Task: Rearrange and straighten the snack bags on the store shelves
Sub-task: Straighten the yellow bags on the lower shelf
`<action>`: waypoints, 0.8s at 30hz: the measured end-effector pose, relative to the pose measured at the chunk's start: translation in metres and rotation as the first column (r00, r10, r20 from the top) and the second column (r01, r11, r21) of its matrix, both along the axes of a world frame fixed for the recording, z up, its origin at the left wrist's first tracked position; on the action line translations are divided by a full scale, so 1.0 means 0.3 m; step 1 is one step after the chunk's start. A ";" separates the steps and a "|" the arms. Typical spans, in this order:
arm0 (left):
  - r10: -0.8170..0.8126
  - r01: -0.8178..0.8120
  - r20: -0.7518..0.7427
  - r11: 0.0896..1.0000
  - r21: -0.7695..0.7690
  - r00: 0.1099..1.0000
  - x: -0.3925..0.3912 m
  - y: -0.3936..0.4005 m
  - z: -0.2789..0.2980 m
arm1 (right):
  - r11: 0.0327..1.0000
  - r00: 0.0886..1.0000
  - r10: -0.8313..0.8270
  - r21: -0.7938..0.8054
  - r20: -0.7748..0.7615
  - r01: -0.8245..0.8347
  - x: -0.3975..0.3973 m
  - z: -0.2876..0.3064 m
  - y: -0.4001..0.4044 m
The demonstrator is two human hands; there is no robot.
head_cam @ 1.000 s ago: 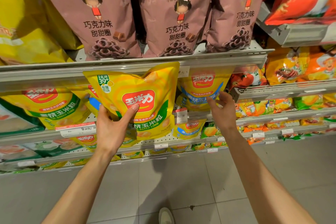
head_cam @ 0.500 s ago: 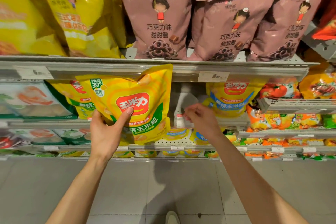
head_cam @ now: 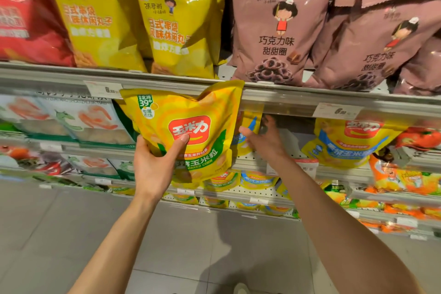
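the left hand (head_cam: 152, 164) grips a yellow baked corn bag (head_cam: 191, 131) by its lower left corner, thumb laid across the front just under the red logo, fingers hidden behind the pack. the bag hangs in front of the shelves rather than on them: it tilts, and its top corner overlaps the metal shelf edge (head_cam: 286, 100) above the grip. so this bag is out of its row and not yet placed.

to the right of the grip, the right hand (head_cam: 265, 138) reaches into the shelf opening under that edge, fingers spread and loosely bent. it holds nothing that can be seen; whether the fingertips touch the blue and yellow bag (head_cam: 248, 126) standing just behind the held one cannot be told. further right of the grip a bag with a blue band (head_cam: 343, 145) stands on the same level, with an open gap between it and the reaching hand.

judging from this, the work is midway for this shelf: a gap is open, one bag is in hand, and it looks meant to go into that gap. above the grip, the large yellow bags (head_cam: 181, 21) and the brown chocolate ring bags (head_cam: 274, 28) stand upright and face forward, so they seem dealt with or in no need. below the grip, the small bags on the lower shelves (head_cam: 257, 181) lie uneven and likely remain to be tidied.
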State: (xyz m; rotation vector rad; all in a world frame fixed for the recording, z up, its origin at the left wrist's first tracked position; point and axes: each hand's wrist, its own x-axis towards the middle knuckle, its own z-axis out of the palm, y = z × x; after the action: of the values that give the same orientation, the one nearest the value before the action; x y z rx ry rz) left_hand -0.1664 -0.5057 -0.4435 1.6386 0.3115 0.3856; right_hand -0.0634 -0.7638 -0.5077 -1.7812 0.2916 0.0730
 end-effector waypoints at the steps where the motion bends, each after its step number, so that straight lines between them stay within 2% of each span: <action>1: -0.003 0.003 -0.003 1.000 0.001 1.000 0.002 0.000 -0.002 | 1.000 1.000 -0.013 0.011 0.004 0.013 0.011 -0.008 0.006; 7: -0.010 0.010 -0.014 1.000 0.000 1.000 0.008 -0.003 -0.018 | 0.997 0.998 -0.063 0.047 -0.013 0.064 0.048 -0.059 0.031; 11: -0.006 0.006 -0.018 1.000 -0.008 1.000 0.013 -0.011 -0.021 | 0.998 0.999 -0.041 0.053 0.011 0.041 0.038 -0.073 0.008; 15: -0.002 0.002 -0.013 1.000 -0.007 1.000 0.014 -0.046 -0.028 | 0.993 0.999 -0.040 0.107 -0.010 0.041 0.014 -0.035 -0.099; 24: -0.020 0.020 -0.032 1.000 -0.010 0.999 0.024 -0.181 -0.058 | 0.989 0.995 -0.098 0.116 0.014 0.096 -0.085 0.021 -0.367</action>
State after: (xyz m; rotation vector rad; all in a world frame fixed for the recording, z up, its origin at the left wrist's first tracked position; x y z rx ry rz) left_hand -0.1591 -0.5601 -0.4608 1.6381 0.3202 0.3427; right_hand -0.0889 -0.8739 -0.5014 -1.6497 0.3527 0.0025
